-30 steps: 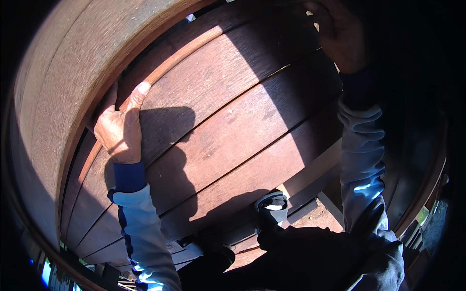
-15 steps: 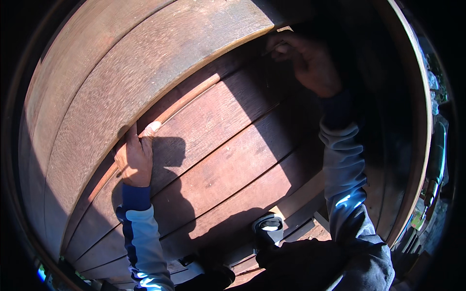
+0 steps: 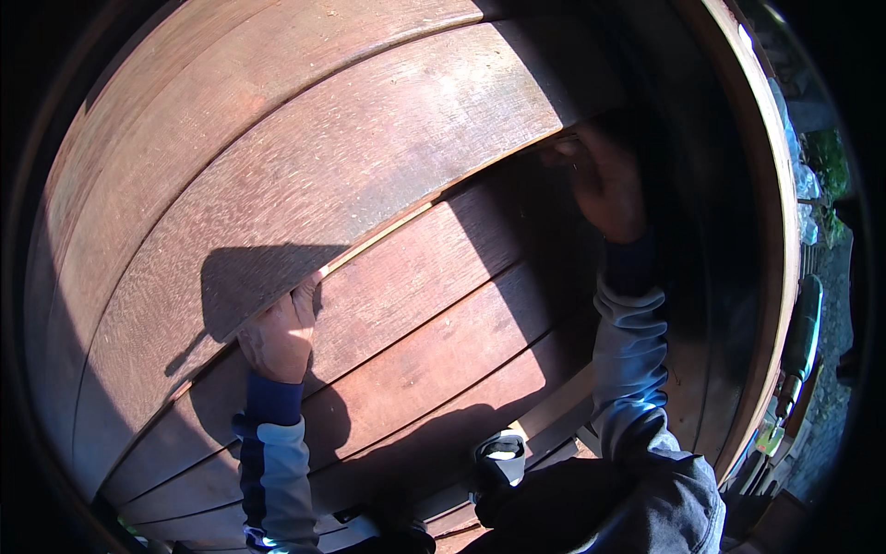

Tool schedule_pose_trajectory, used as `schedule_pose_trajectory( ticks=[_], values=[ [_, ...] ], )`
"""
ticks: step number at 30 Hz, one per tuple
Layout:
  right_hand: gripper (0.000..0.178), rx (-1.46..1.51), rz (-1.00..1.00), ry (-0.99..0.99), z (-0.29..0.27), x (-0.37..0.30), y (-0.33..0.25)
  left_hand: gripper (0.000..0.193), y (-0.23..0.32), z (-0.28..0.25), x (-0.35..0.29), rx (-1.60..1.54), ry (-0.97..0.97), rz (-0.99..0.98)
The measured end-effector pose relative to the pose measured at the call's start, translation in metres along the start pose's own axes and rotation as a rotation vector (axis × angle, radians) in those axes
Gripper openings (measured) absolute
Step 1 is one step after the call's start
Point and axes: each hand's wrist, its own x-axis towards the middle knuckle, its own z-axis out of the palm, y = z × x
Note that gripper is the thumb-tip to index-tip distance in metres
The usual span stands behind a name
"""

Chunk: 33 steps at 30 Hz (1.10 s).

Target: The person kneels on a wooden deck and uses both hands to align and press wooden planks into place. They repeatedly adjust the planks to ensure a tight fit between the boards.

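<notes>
A broad reddish-brown wooden plank (image 3: 369,120) curves across the upper part of the view. My left hand (image 3: 280,337) grips its lower edge, thumb in front and the other fingers hidden behind the wood. In deep shadow to the right, my right hand (image 3: 604,180) has its fingers curled in close to the same edge. What they hold there is too dark and blurred to make out. Between the hands, a narrow pale wooden strip (image 3: 388,229) shows along the edge. Just below it lie several parallel planks (image 3: 415,305), partly in sun and partly in shadow.
A pale curved wooden rim (image 3: 784,231) bounds the work on the right. Outside it lies a dark-handled tool (image 3: 801,332) among other items. My shoe (image 3: 501,457) and dark-clothed legs are at the bottom. Hard shadows cross the boards.
The upper plank's edge has come down toward the lower boards, and the gap has narrowed, covering most of the strip. Both hands have moved lower with it. The view has shifted slightly.
</notes>
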Motion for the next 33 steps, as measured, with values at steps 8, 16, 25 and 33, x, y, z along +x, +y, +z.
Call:
schedule_pose_trajectory(
  ticks=[8, 16, 25, 33],
  values=[
    [0.038, 0.179, -0.021, 0.039, 0.002, -0.008, 0.007, 0.034, -0.011, 0.015, -0.014, 0.638, 0.008, 0.331],
    [0.033, -0.18, -0.076, -0.02, 0.004, -0.005, 0.006, 0.032, -0.003, 0.003, 0.0, 0.106, 0.116, 0.109],
    [0.023, -0.023, 0.086, 0.01, 0.009, -0.007, 0.007, 0.044, 0.002, -0.001, 0.003, -0.078, -0.034, -0.017],
    [0.015, 0.106, 0.118, 0.026, 0.0, 0.008, 0.018, 0.056, -0.006, 0.007, 0.001, 0.013, 0.017, -0.031]
  ],
)
